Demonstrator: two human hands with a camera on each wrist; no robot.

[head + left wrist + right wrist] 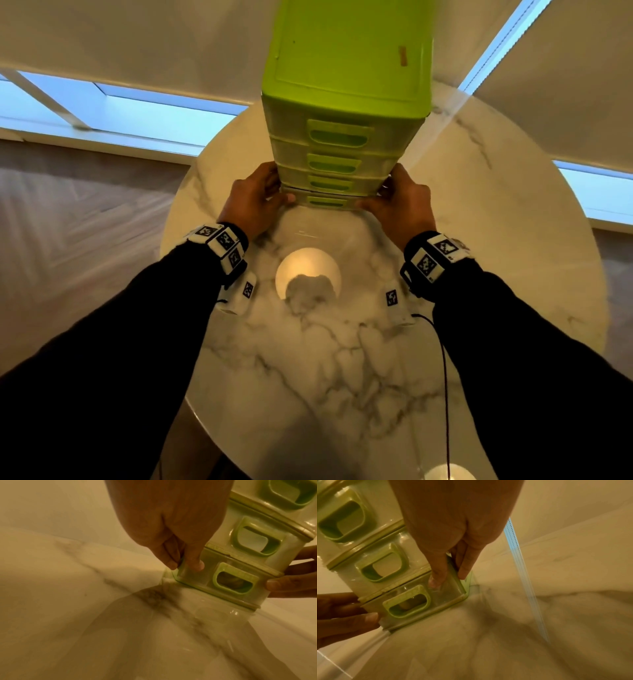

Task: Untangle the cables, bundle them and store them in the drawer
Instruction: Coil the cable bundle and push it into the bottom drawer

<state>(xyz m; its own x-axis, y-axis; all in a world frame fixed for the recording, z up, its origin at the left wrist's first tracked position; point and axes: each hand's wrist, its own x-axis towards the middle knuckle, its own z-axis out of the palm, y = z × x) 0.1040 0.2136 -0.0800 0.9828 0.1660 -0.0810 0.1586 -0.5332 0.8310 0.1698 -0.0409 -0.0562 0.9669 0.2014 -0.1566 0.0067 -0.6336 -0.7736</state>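
A lime-green drawer unit (346, 85) with several translucent drawers stands on the round marble table (342, 359). Its bottom drawer (325, 202) sits slightly forward of the one above. My left hand (281, 192) pinches the drawer's left front corner, thumb on the face and fingers round the side, as the left wrist view confirms for the left hand (184, 564). My right hand (376, 195) pinches the right front corner the same way, the right hand (450, 576) shown close up. Something brownish shows through the bottom drawer's handle opening (231, 582). No cable is plainly visible.
A lamp's bright reflection (308, 274) lies on the tabletop just in front of the unit. A thin black wire (445, 377) hangs from my right wrist device over the table's near right. Window blinds and wooden floor surround the table.
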